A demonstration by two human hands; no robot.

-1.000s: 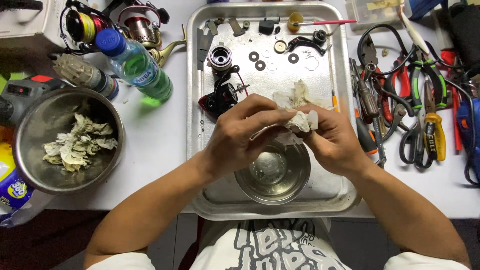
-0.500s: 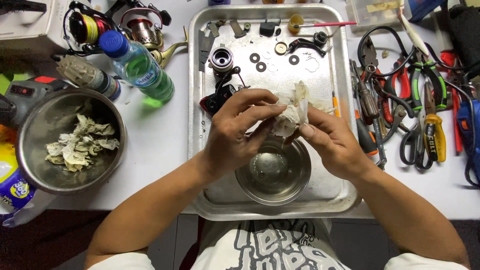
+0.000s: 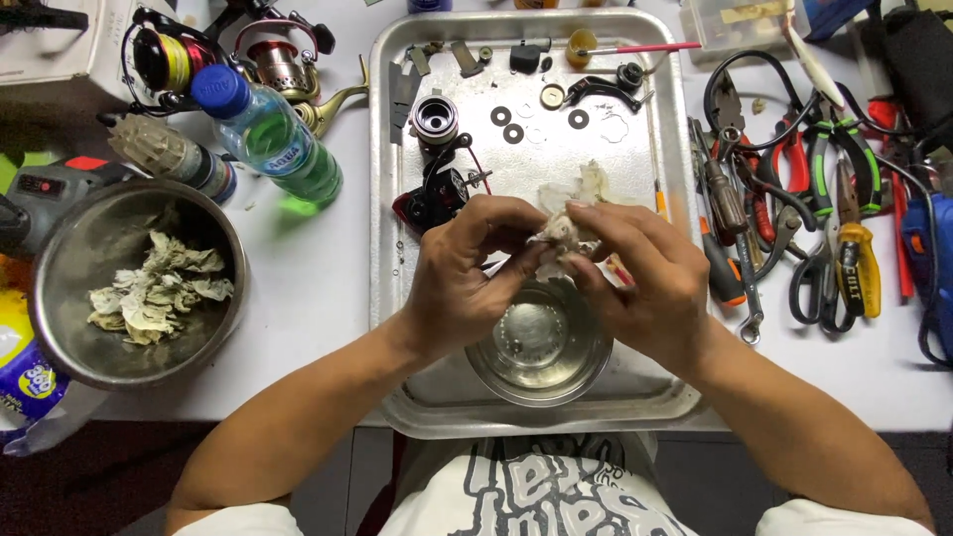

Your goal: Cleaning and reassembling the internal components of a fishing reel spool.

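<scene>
My left hand (image 3: 467, 273) and my right hand (image 3: 640, 278) meet over a metal tray (image 3: 397, 328), both pinching a crumpled, soiled white tissue (image 3: 568, 226). Whatever the tissue wraps is hidden by my fingers. Just below my hands a small steel bowl (image 3: 538, 342) holds clear liquid. A black and red fishing reel body (image 3: 434, 194) lies on the tray next to my left hand. Several washers and small reel parts (image 3: 541, 96) are spread across the tray's far half.
A large steel bowl (image 3: 129, 288) of used tissues stands at the left, beside a plastic bottle of green liquid (image 3: 268, 134) and two fishing reels (image 3: 268, 55). Pliers, cutters and screwdrivers (image 3: 814, 199) crowd the table to the right of the tray.
Both hands have kept working the tissue, which has shifted slightly left and up between the fingers. Nothing else on the table has moved.
</scene>
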